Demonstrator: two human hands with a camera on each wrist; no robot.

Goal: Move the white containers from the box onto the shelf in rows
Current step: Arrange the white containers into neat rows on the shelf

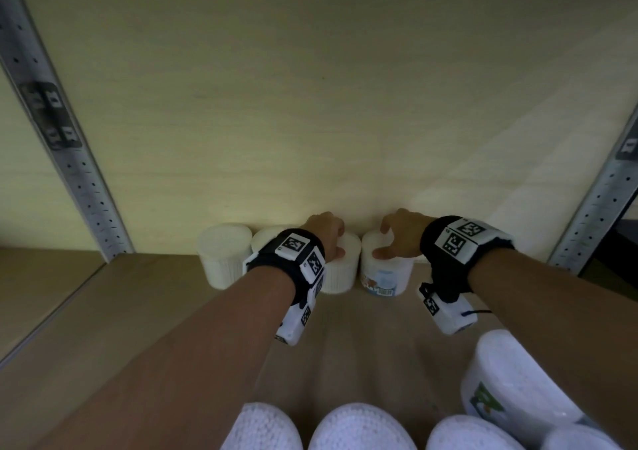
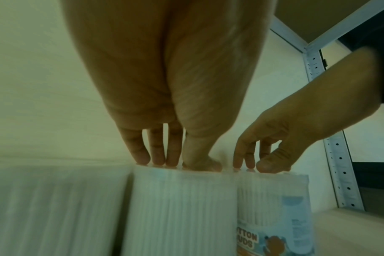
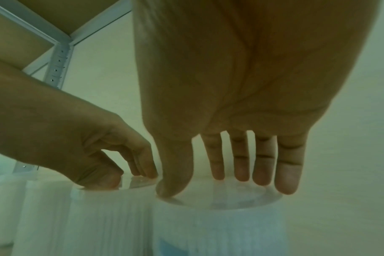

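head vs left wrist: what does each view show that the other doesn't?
Head only: four containers in a row at the shelf's back, including the leftmost container; more containers close to the camera; both wrist-worn cameras.
Left wrist only: the printed label reading partly "TTON UDS", and the left hand's fingertips on a container lid.
Both: left hand and right hand, each on top of its own container, side by side.
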